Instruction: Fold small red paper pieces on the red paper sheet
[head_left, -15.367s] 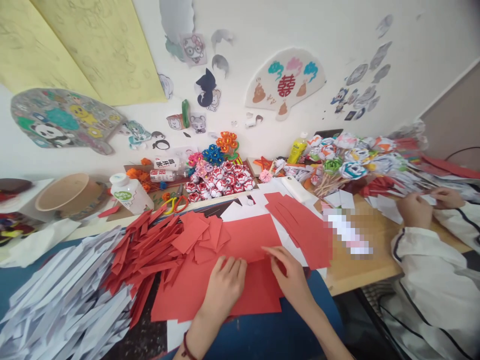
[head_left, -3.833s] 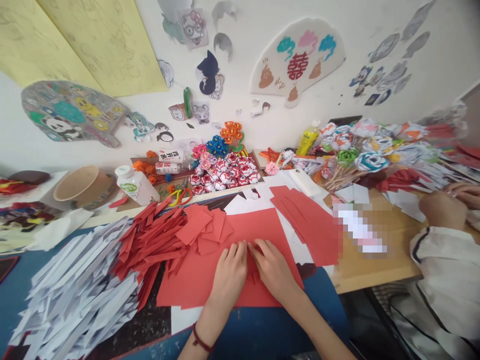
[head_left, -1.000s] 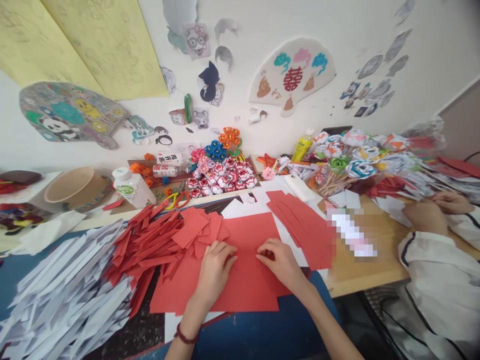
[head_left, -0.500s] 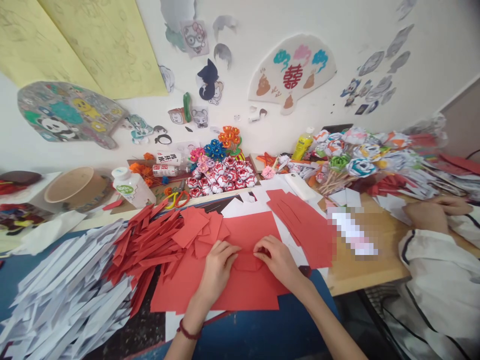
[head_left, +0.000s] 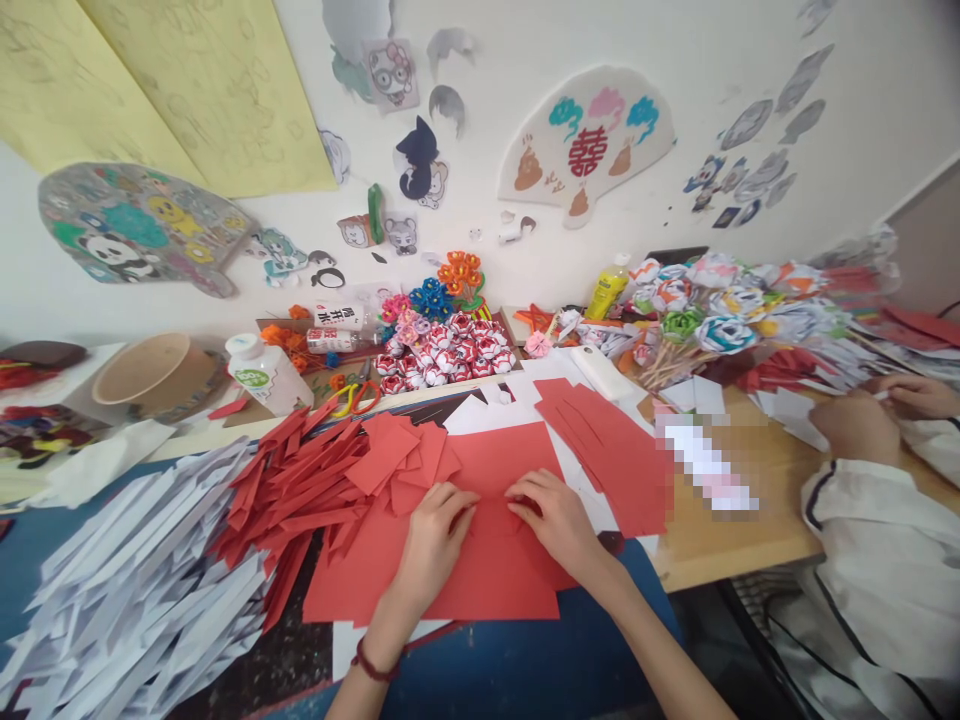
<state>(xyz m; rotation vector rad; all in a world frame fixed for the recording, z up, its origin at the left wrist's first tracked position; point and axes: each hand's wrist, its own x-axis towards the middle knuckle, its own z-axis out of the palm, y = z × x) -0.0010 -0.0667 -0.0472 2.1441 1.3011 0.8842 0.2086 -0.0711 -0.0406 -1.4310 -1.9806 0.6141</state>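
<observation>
My left hand [head_left: 442,522] and my right hand [head_left: 551,512] face each other over large red paper sheets [head_left: 517,590]. Between them is a small piece of red paper [head_left: 493,518], pinched at its two sides by my thumbs and fingers; its outline blends into the red below. Left of my left hand lie several small red paper squares [head_left: 390,455], next to a heap of folded red paper strips [head_left: 300,490]. A dark red bracelet [head_left: 375,662] circles my left wrist.
Folded white paper strips [head_left: 142,570] cover the left side. More red sheets [head_left: 607,455] lie at the right. Behind are scissors [head_left: 356,400], a white bottle [head_left: 266,375] and red-white paper flowers [head_left: 450,355]. A co-worker's hands [head_left: 862,425] work at the far right.
My hands stay in nearly the same place. The small red paper's lower edges, visible before between my fingers, are fainter now. The co-worker's far hand has shifted slightly.
</observation>
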